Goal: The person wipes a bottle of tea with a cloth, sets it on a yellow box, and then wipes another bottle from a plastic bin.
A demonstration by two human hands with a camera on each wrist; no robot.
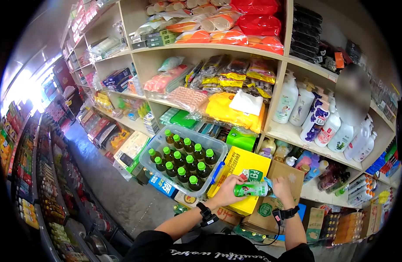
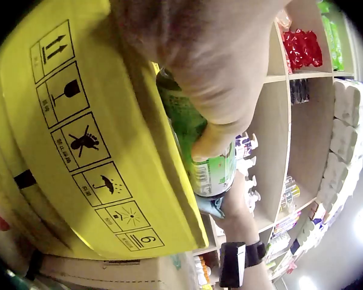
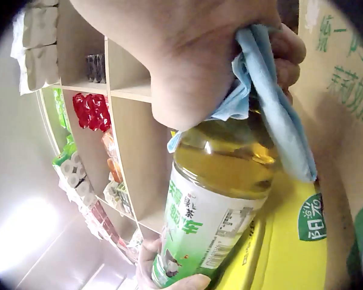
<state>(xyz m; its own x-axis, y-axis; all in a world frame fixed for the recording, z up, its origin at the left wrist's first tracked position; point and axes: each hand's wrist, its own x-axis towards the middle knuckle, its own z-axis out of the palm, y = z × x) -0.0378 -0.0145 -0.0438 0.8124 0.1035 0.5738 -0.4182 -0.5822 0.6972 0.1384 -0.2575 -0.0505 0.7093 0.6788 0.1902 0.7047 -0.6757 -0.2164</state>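
Note:
The left hand [image 1: 227, 190] grips a green-labelled bottle [image 1: 250, 189] of amber drink round its label, holding it on its side above a yellow carton [image 1: 249, 162]. At the bottle's other end the right hand [image 1: 282, 191] pinches a light blue cloth [image 3: 269, 90] wrapped round the neck, which hides the cap in the right wrist view. In the left wrist view the left hand [image 2: 196, 54] covers part of the bottle [image 2: 215, 172]. Left of the carton, a clear plastic bin [image 1: 149, 168] holds several upright bottles with green caps [image 1: 201, 166].
A brown carton [image 1: 292, 174] stands right of the yellow one. Shelves of packaged goods rise ahead, with pump bottles [image 1: 288, 97] at the right. An aisle floor [image 1: 94, 155] runs along the left, beside another stocked rack [image 1: 48, 174].

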